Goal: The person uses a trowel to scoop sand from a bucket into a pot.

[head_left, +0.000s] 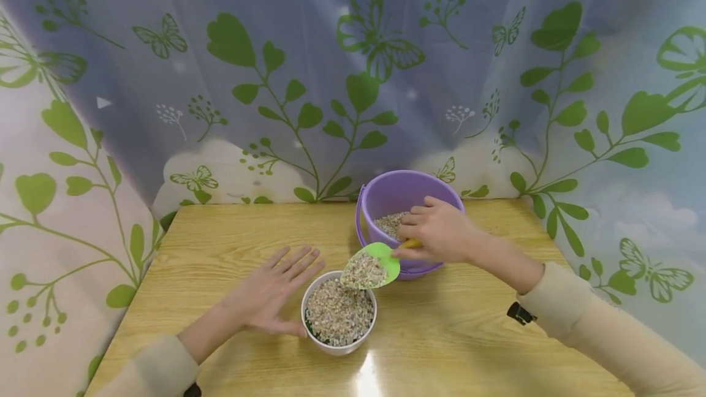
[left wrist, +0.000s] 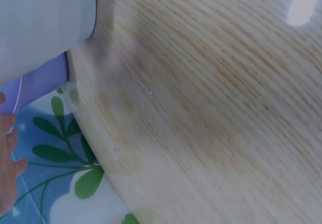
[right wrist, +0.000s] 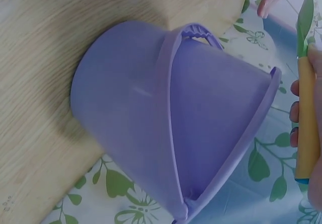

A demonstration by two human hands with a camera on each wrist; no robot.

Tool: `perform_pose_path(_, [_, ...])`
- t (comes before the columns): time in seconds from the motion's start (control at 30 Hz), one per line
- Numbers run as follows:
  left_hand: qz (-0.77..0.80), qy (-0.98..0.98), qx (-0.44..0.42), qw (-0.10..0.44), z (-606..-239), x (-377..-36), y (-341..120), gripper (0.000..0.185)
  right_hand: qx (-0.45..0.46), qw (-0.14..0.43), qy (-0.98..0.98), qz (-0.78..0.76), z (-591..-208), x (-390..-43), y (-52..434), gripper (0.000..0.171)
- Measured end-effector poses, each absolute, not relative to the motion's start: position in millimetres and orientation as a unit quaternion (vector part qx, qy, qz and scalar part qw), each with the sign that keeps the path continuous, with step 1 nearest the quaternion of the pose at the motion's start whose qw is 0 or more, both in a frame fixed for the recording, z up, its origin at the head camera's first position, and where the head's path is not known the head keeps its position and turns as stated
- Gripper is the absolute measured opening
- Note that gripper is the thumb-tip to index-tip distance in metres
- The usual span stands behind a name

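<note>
The round white pot [head_left: 339, 312] brims with coarse gravel, as does the green scoop [head_left: 370, 268] tipped over its 1 o'clock rim. The right hand [head_left: 438, 230] pinches the scoop's yellow handle above the smooth purple bucket [head_left: 405, 196], which holds more gravel. The left hand [head_left: 274, 290], fingers spread, touches the pot at 9 o'clock on the wood-grain surface [head_left: 231, 238].

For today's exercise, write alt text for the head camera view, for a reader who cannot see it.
A right hand holds a green scoop of gravel over a gravel-filled white pot, while the left hand rests open against the pot's side. A purple bucket stands behind on the wooden table.
</note>
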State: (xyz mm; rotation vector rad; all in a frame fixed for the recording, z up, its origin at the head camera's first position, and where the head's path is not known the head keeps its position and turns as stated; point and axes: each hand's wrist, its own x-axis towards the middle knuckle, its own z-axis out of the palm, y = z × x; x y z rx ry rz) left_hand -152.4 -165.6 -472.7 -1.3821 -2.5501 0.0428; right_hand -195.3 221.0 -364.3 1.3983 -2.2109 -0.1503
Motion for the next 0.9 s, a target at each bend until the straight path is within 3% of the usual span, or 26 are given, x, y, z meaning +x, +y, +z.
perform_pose_path(0.9, [0.009,-0.874,-0.472,0.117,-476.4,-149.7,-160.6,0.12,0.526,0.259,-0.805,-0.083,-378.8,-183.2,188.2,0.045])
